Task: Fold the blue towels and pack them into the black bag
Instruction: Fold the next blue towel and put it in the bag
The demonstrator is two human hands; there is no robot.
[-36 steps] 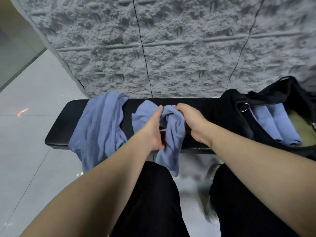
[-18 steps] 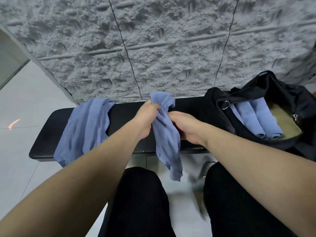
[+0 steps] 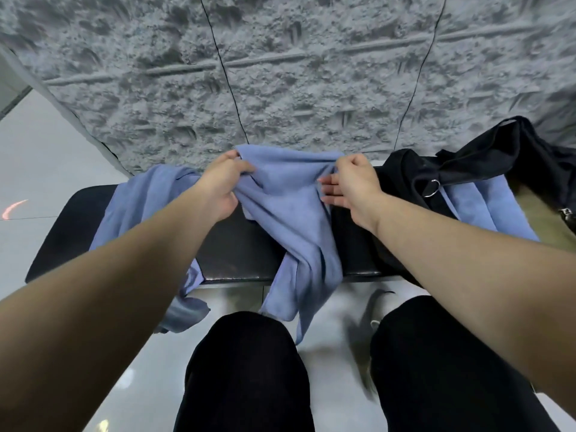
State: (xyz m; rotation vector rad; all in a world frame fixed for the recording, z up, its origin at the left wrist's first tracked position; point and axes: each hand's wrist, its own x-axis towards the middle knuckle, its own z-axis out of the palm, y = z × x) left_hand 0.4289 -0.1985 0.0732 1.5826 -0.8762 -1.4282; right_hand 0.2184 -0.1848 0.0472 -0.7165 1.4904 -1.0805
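A blue towel [image 3: 293,213] is stretched between my two hands above the black bench [image 3: 240,244]. My left hand [image 3: 223,185] grips its upper left corner. My right hand [image 3: 352,182] pinches the upper right corner, its lower fingers held straight. The towel's lower part hangs over the bench's front edge. A second blue towel [image 3: 140,210] lies crumpled over the bench's left part and droops toward the floor. The open black bag [image 3: 467,169] sits on the right of the bench with folded blue towels [image 3: 495,207] inside.
A rough grey stone wall [image 3: 280,73] rises directly behind the bench. Pale glossy floor tiles [image 3: 46,157] spread to the left and below. My knees in black trousers [image 3: 249,369] are at the bottom of the view, close to the bench's front edge.
My hands have moved apart, spreading the bunched towel's top edge wide and lifting it toward the wall. The head view has tilted slightly.
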